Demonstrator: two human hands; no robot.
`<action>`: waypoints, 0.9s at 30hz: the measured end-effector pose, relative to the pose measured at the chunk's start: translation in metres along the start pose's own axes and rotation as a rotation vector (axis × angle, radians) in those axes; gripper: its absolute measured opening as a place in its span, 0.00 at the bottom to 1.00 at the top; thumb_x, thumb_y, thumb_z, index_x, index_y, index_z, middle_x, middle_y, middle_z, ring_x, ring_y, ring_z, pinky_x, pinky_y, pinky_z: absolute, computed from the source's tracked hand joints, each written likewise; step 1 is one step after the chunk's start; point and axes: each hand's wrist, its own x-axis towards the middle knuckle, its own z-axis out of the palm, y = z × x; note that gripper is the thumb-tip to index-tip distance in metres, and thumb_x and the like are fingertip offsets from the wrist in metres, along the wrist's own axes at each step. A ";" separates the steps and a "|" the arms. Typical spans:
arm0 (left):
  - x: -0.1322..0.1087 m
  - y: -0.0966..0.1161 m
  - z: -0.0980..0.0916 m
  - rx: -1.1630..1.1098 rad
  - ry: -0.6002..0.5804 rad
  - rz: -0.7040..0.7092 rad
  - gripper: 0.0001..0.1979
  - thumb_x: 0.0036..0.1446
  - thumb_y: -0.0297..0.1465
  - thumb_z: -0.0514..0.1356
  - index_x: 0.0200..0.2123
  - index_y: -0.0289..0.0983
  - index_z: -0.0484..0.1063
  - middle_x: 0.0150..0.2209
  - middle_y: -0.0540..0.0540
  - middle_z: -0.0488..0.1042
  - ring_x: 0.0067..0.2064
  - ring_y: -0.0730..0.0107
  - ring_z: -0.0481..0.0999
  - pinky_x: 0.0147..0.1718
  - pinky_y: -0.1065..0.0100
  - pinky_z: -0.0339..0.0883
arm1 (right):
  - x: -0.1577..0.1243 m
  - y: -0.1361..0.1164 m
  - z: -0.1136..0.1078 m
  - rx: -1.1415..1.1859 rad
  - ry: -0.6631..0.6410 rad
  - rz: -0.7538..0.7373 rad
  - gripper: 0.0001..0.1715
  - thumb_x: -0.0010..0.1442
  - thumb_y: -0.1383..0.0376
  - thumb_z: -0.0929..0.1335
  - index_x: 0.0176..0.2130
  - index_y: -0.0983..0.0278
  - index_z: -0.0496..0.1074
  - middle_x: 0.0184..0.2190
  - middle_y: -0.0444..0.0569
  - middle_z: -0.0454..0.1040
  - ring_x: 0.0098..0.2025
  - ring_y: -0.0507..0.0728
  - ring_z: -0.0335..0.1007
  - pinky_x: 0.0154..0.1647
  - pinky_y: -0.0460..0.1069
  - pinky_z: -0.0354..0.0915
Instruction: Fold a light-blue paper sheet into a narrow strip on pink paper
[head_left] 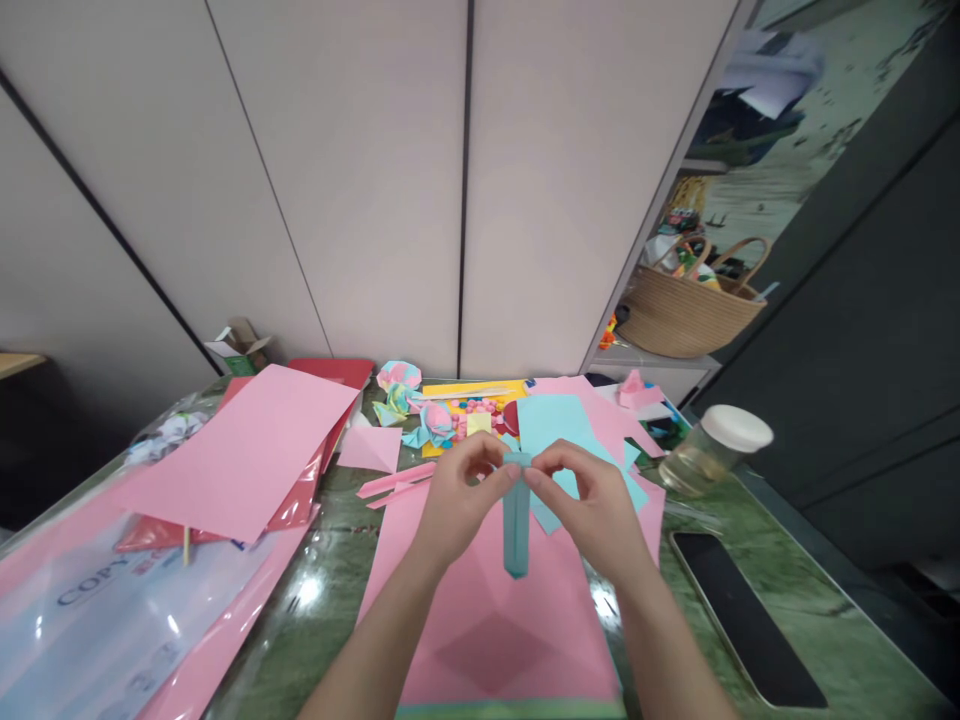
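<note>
A narrow folded strip of teal paper (516, 530) hangs upright between my two hands, over the middle of the table. My left hand (471, 482) pinches its top edge from the left, thumb and forefinger closed on it. From the other side, my right hand (583, 490) grips the same top end between thumb and fingertips. Below the strip lies a large pink paper sheet (480, 610). Behind my right hand are light-blue paper sheets (551, 420).
Paper flowers (433, 424) and pink beads (480, 405) lie at the back. To the left are a pink sheet (255, 450) and a plastic COPY packet (127, 600). A phone (746, 620) and a lidded jar (712, 450) are at right, a woven basket (686, 312) beyond.
</note>
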 end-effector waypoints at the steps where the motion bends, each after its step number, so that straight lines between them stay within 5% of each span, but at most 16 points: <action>1: 0.000 0.001 -0.001 0.007 0.005 0.000 0.06 0.51 0.31 0.61 0.25 0.36 0.68 0.25 0.52 0.65 0.29 0.74 0.63 0.29 0.72 0.58 | 0.000 -0.001 -0.001 -0.018 -0.024 -0.002 0.09 0.56 0.62 0.66 0.26 0.62 0.67 0.25 0.43 0.68 0.30 0.53 0.64 0.34 0.49 0.61; 17: -0.009 0.012 -0.001 -0.007 0.001 -0.086 0.06 0.50 0.32 0.63 0.25 0.36 0.73 0.23 0.51 0.70 0.27 0.74 0.70 0.28 0.72 0.64 | -0.009 0.000 0.007 0.059 0.191 -0.054 0.02 0.55 0.63 0.69 0.30 0.59 0.73 0.28 0.44 0.75 0.32 0.54 0.70 0.34 0.49 0.66; 23: -0.010 0.013 0.002 -0.062 0.028 -0.052 0.06 0.49 0.32 0.63 0.23 0.36 0.72 0.21 0.52 0.68 0.25 0.76 0.66 0.24 0.74 0.60 | -0.012 0.003 0.007 -0.002 0.215 -0.250 0.03 0.55 0.68 0.68 0.31 0.59 0.72 0.26 0.44 0.73 0.30 0.54 0.68 0.32 0.51 0.64; 27: -0.012 0.013 0.004 -0.053 0.032 -0.025 0.06 0.50 0.30 0.62 0.23 0.36 0.70 0.21 0.53 0.65 0.25 0.77 0.63 0.25 0.74 0.57 | -0.012 0.007 0.008 -0.052 0.238 -0.469 0.13 0.53 0.74 0.67 0.37 0.59 0.72 0.25 0.43 0.72 0.27 0.53 0.65 0.29 0.51 0.63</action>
